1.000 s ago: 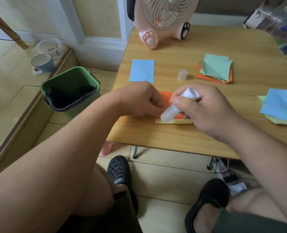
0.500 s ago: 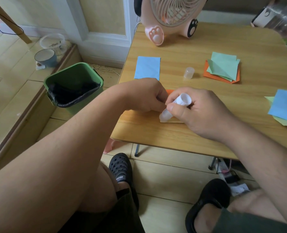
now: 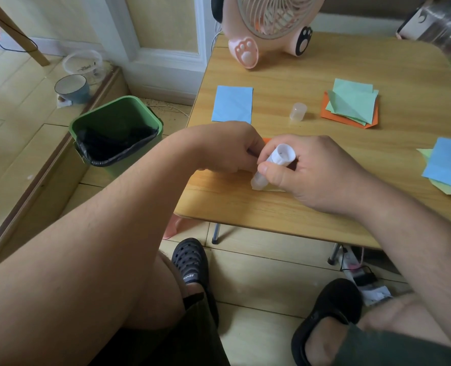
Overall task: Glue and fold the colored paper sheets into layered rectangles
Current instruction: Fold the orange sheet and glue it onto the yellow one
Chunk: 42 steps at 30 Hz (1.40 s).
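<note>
My right hand (image 3: 316, 173) grips a white glue stick (image 3: 274, 165), tilted with its tip down on a pale yellow sheet (image 3: 271, 189) near the table's front edge. An orange sheet (image 3: 267, 140) lies on top of the yellow one, almost all hidden under my hands. My left hand (image 3: 227, 149) has its fingers curled down on these sheets beside the glue stick. The glue cap (image 3: 297, 111) stands alone further back. A folded blue rectangle (image 3: 232, 104) lies at the back left.
A green and orange paper stack (image 3: 351, 105) lies at the back right. Blue and green sheets (image 3: 448, 165) sit at the right edge. A pink fan (image 3: 269, 25) stands at the back of the wooden table (image 3: 324, 212). A green bin (image 3: 116, 133) is on the floor to the left.
The glue stick's tip has slid left along the sheets toward my left hand. My right hand now covers nearly all the orange sheet. The view has shifted slightly.
</note>
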Motion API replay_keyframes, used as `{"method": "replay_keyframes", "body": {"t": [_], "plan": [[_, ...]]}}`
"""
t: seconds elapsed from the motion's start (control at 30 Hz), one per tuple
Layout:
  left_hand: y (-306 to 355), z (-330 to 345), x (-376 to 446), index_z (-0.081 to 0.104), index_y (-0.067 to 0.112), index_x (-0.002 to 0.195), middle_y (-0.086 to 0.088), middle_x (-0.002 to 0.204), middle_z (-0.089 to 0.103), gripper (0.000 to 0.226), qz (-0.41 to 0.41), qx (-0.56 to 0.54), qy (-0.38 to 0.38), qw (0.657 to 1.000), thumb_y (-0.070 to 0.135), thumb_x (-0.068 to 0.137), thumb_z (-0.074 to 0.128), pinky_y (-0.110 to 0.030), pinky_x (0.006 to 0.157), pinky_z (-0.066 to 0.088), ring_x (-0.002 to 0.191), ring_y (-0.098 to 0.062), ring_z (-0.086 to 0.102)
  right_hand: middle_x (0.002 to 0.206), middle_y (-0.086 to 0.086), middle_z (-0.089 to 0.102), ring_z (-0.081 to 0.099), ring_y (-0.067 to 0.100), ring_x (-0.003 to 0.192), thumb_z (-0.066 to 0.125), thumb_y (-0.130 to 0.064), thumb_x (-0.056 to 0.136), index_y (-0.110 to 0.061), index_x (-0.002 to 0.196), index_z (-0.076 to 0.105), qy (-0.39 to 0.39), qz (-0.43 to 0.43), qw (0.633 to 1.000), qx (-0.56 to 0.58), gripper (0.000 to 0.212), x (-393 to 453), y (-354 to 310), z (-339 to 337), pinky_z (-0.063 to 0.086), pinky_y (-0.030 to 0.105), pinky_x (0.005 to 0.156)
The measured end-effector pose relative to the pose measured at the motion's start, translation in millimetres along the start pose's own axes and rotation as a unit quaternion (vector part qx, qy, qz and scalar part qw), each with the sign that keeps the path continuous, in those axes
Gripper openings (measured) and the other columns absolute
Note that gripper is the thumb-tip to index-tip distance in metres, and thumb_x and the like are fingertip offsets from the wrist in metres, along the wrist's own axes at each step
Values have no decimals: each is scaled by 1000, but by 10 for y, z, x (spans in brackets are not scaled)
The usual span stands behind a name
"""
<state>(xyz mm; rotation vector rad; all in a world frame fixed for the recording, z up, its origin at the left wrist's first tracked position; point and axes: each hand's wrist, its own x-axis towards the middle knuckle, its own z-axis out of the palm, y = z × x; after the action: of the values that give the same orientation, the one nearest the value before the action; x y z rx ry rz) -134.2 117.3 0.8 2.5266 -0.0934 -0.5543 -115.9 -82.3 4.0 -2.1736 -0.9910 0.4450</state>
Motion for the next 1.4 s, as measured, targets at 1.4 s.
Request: {"method": "replay_keyframes", "body": {"t": [1.4], "plan": [[-107,70,59,76,46,96,28,87,70,6,-9,-20,12,1000,48,93,71,-48,90,59,90,-10,66,69,-37,63,49,13,62,63,-32,96,-32,89,68,18,35,999,-29,8,-251,221,-279,36,18,51]]}}
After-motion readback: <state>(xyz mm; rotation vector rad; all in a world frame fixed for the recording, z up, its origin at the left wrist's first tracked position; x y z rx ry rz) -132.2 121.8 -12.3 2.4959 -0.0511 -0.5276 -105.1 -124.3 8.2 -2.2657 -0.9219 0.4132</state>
